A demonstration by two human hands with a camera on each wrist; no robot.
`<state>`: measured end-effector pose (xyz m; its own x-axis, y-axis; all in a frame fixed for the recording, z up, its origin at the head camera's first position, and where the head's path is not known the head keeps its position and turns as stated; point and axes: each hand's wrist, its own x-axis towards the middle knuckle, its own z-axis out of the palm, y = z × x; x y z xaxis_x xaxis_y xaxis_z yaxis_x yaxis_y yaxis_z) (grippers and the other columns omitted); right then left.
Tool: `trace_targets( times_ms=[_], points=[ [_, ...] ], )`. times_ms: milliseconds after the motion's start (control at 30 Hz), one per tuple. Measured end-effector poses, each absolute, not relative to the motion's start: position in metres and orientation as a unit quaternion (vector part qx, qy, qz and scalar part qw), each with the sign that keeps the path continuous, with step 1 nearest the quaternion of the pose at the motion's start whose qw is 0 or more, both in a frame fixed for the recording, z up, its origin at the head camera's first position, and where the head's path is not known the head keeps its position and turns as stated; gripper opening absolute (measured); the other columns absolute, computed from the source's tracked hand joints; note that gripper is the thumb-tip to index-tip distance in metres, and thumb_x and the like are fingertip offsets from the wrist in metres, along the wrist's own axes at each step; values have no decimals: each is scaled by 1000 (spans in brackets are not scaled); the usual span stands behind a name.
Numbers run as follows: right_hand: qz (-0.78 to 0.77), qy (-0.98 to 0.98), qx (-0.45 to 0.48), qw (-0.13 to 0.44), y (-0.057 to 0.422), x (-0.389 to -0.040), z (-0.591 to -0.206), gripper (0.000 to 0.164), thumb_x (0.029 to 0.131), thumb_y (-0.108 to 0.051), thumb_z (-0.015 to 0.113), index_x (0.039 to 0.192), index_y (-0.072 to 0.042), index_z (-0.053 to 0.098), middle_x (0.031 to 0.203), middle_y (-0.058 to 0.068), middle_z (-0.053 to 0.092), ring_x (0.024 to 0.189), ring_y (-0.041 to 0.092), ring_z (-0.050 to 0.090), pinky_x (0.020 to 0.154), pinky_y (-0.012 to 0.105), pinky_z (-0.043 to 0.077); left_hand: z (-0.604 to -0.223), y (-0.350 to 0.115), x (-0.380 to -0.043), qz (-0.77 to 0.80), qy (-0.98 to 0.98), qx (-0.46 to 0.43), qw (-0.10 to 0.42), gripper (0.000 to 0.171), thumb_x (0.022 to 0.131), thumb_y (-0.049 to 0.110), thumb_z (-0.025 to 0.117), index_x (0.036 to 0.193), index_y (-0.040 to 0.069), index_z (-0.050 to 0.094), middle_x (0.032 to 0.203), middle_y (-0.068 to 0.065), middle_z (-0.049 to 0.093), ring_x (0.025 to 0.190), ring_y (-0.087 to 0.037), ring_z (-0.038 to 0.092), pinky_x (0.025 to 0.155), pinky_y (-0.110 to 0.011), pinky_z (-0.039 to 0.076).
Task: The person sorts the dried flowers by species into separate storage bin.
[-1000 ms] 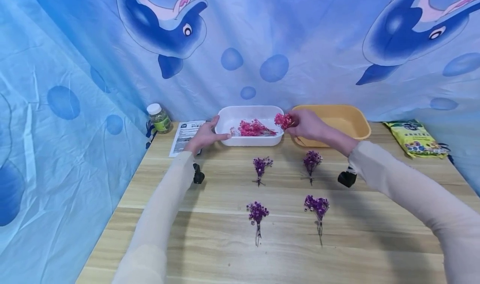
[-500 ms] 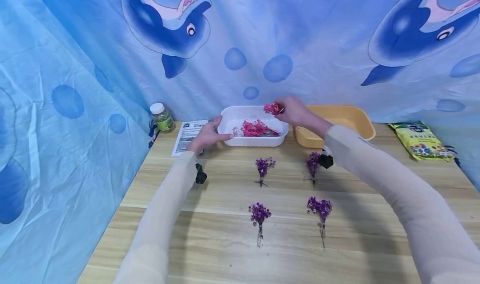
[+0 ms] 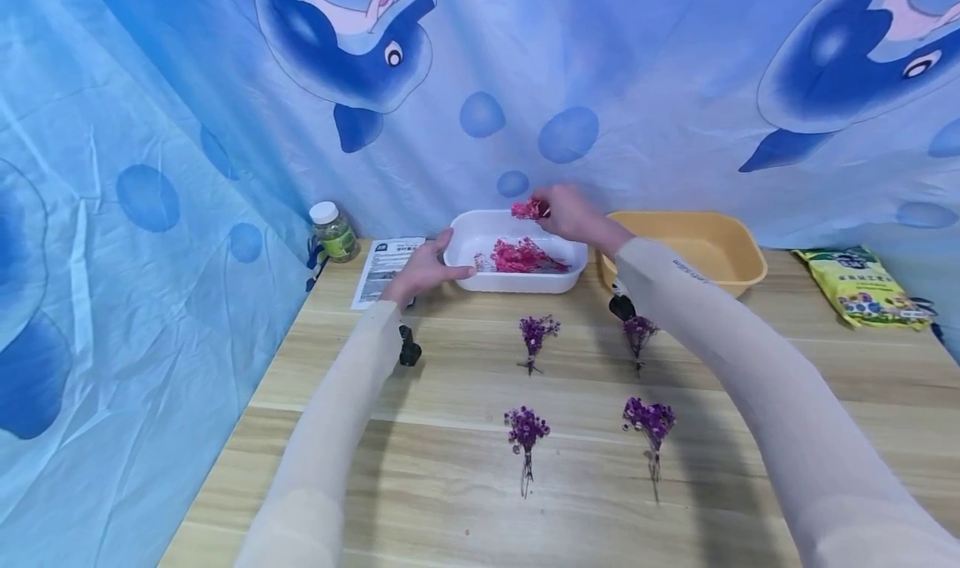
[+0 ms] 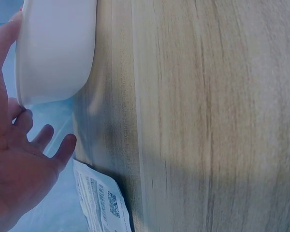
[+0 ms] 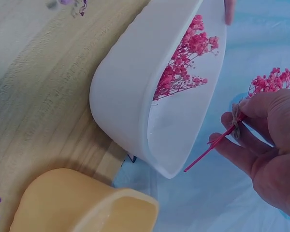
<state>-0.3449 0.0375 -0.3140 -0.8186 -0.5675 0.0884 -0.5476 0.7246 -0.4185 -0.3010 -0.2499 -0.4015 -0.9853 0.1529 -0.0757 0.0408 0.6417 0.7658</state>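
Note:
My right hand (image 5: 275, 145) pinches a small bunch of pink dried flowers (image 5: 273, 81) by its tied stems. String binds the stems, whose ends stick out past the fingers. The hand is raised over the back right rim of a white plastic basin (image 3: 517, 282). Inside that basin lie more pink dried flowers (image 3: 521, 256). At the basin's left end my left hand (image 3: 427, 269) rests against the rim, thumb on the near side and fingers spread. Its outer fingers are loosely bent off the wall in the left wrist view.
A yellow basin (image 3: 750, 278) stands right of the white one. Several purple flower bunches (image 3: 527, 426) lie on the wooden table (image 3: 435, 476). A lidded jar (image 3: 335, 234) and printed sheet (image 3: 378, 269) are at left, a yellow packet (image 3: 862, 289) at right.
My right hand has carried the pink bunch leftward and up, from between the basins to over the white basin's back rim. The left hand stays at the basin's left end.

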Motion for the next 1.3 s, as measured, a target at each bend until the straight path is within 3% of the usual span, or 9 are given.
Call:
trace_targets(
  times_ms=[667,900,1067,1300],
  points=[
    [-208,934,-291,9,20,-362,-337,39,91,-1,69,129,2,61,118,19,65,110,34,60,97,43,50,-400,-248,-300,420,903,60,64,109,79,39,85,159,9,18,166,-6,13,151,-22,13,121,-37,14],
    [-229,925,-302,15,21,-361,-340,38,92,3,64,129,0,62,120,18,66,112,33,60,98,42,50,-400,-248,-300,422,902,61,62,108,80,39,85,159,9,18,166,-5,12,150,-22,14,121,-38,15],
    [-243,919,-310,18,24,-357,-338,41,92,7,54,132,4,60,127,21,64,117,34,60,99,41,50,-400,-247,-301,424,902,59,63,109,79,39,86,159,9,18,166,-4,12,150,-21,13,121,-36,14],
    [-292,903,-314,16,39,-349,-340,39,95,4,54,134,10,55,129,27,60,116,38,60,100,44,50,-402,-248,-302,418,904,60,62,109,79,39,85,159,9,18,166,-4,13,151,-21,12,121,-36,13]
  ],
)
